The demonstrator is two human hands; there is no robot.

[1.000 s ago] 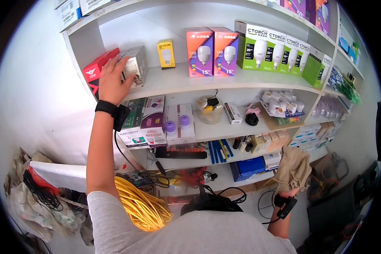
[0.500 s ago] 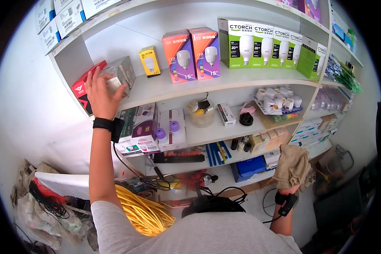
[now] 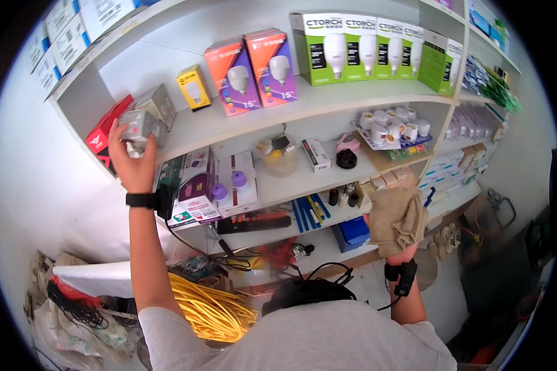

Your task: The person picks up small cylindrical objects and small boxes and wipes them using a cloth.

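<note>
At ten o'clock, the left hand (image 3: 132, 162) grips a small grey cardboard box (image 3: 139, 125) at the white shelf's (image 3: 241, 120) edge. Toward four o'clock, the right hand (image 3: 395, 238) clutches a crumpled beige cloth (image 3: 397, 217), seemingly mid-dusting; wiping likely comes next.

You stand in a small electrical and hardware shop, facing white wall shelves (image 3: 328, 102) stocked for sale. Boxed light bulbs line the upper shelf: a row of green cartons (image 3: 377, 49), two orange-and-purple cartons (image 3: 250, 71) and a small yellow box (image 3: 193, 88). Below sit a tray of white lamp sockets (image 3: 393, 123), packaged fittings (image 3: 198, 185) and a black power strip (image 3: 254, 222). A coil of yellow cable (image 3: 210, 306) lies near the floor, beside loose black wires (image 3: 74, 309) and stacked small boxes (image 3: 445, 167).
</note>
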